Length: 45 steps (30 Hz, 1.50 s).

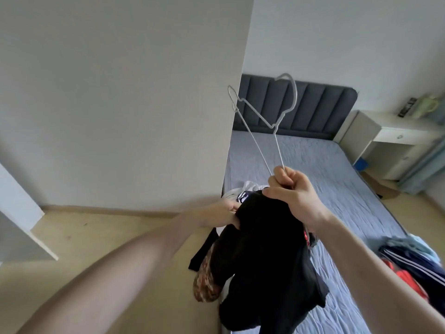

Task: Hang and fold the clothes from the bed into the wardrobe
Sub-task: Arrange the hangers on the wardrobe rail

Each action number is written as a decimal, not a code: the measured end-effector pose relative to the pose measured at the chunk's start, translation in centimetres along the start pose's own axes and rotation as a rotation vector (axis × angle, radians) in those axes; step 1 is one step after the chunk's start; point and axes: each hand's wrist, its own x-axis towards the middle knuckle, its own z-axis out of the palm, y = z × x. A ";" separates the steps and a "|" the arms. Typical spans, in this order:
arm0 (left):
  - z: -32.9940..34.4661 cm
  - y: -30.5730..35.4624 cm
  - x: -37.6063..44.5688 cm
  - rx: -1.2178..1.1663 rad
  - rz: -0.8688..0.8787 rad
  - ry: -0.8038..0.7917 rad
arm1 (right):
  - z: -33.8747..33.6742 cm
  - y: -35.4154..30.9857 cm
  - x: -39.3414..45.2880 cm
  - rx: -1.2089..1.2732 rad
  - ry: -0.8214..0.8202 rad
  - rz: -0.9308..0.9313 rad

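A black garment (262,256) hangs in front of me over the left edge of the bed (313,165). My right hand (292,191) grips two thin white wire hangers (274,131) by their lower ends, their hooks pointing up toward the headboard; its fingers also touch the garment's top. My left hand (226,210) pinches the garment's upper left edge. A white and dark striped piece (245,192) shows just behind the black cloth. More clothes (414,263), navy striped, orange and light blue, lie in a pile on the bed at right.
A white wall or wardrobe side (144,104) juts out at left, ending at the bed. A patterned brown item (206,285) and a dark strip (204,249) lie on the wooden floor. A dark padded headboard (325,112) and white bedside desk (397,138) stand beyond.
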 end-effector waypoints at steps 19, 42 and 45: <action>3.3 -9.7 -7.1 0.102 -0.713 -0.519 | -1.0 2.7 -0.8 -0.189 0.152 -0.030; 8.9 -4.6 -5.1 0.080 -0.274 -0.352 | -1.0 2.9 1.3 -0.122 0.181 -0.052; 7.2 -6.3 -5.3 0.118 -0.259 -0.283 | -2.1 3.0 0.9 -0.146 0.210 -0.037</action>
